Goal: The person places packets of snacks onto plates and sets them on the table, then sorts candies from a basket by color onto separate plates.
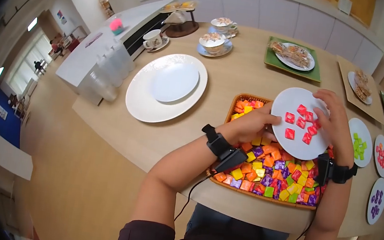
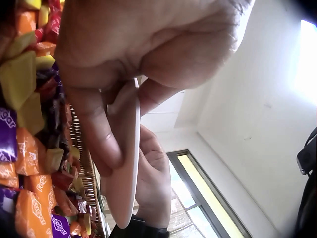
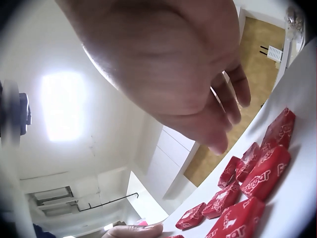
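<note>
My left hand (image 1: 252, 123) grips a small white plate (image 1: 286, 103) by its left edge, thumb on top and fingers beneath, as the left wrist view shows. Several red wrapped candies (image 1: 301, 122) lie spread on the plate, their printed wrappers facing up in the right wrist view. Over the plate's right side hovers my right hand (image 1: 338, 120), with loosely bent fingers and nothing between them. Below the plate sits a wicker basket (image 1: 259, 197) full of wrapped candies in orange, yellow, purple, green and red; the plate and left hand hide part of it.
At right stand small plates with green candies (image 1: 359, 147), red candies (image 1: 380, 155) and purple candies (image 1: 376, 204). A large white plate (image 1: 138, 105) bearing a smaller one is at left. Cups (image 1: 212, 42) and a green tray (image 1: 275, 65) with snacks stand farther back.
</note>
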Tool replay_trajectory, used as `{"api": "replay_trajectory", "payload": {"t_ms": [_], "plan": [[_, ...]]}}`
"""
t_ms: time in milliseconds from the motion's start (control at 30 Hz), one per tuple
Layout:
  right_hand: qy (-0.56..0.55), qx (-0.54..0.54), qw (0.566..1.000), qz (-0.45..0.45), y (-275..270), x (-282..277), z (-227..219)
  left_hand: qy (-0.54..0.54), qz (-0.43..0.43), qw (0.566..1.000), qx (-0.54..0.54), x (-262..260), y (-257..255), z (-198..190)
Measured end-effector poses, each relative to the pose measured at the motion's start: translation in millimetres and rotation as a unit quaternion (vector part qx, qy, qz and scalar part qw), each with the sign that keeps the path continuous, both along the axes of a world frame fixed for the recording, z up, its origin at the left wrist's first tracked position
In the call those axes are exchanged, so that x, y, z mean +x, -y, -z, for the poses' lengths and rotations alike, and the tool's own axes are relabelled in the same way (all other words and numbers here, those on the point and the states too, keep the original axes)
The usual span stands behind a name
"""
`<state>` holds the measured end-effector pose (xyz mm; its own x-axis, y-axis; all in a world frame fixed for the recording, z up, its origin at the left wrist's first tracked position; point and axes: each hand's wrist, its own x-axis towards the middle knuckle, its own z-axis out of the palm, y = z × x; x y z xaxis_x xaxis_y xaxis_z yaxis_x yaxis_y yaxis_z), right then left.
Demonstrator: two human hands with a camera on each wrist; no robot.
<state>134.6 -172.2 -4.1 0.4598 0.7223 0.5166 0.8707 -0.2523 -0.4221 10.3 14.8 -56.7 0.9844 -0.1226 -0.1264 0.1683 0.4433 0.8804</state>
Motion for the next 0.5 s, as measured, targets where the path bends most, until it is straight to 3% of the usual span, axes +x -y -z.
{"api": "replay_trajectory", "payload": {"t_ms": [100, 167, 233, 300, 333, 400, 433, 467, 500], "plan": [[0.014, 0.061, 0.996, 0.057, 10.7, 13.7, 9.2, -0.030, -0.039, 0.999, 0.004, 1.5, -1.2, -2.2], [0.079, 0.096, 0.987, 0.106, 10.4, 29.4, 25.3, 0.027, -0.073, 0.997, -0.030, 1.3, 0.7, -5.0], [0.071, 0.108, 0.982, 0.139, 11.8, 34.2, 32.6, 0.025, -0.118, 0.992, -0.026, -0.2, 2.3, -9.9], [-0.064, 0.075, 0.979, 0.179, 10.4, 38.5, 37.3, 0.036, -0.135, 0.990, -0.028, 1.2, -0.3, -7.8], [-0.220, 0.031, 0.961, 0.165, 11.0, 26.3, 14.1, 0.045, -0.135, 0.989, -0.032, 1.8, 0.4, -8.5], [-0.315, 0.027, 0.946, 0.073, 8.4, 43.7, 26.2, 0.041, -0.157, 0.987, -0.020, 2.0, 3.4, -8.1], [-0.366, 0.025, 0.929, 0.053, 8.5, 35.4, 17.3, 0.048, -0.147, 0.988, -0.030, 3.6, 2.2, -5.3], [-0.334, 0.038, 0.941, 0.041, 1.6, 52.2, 37.4, 0.057, -0.148, 0.987, -0.017, 2.8, 5.1, -6.8], [-0.408, 0.067, 0.909, 0.046, -1.9, 52.8, 40.3, 0.066, -0.152, 0.986, -0.004, 1.7, 7.2, -8.2]]}}
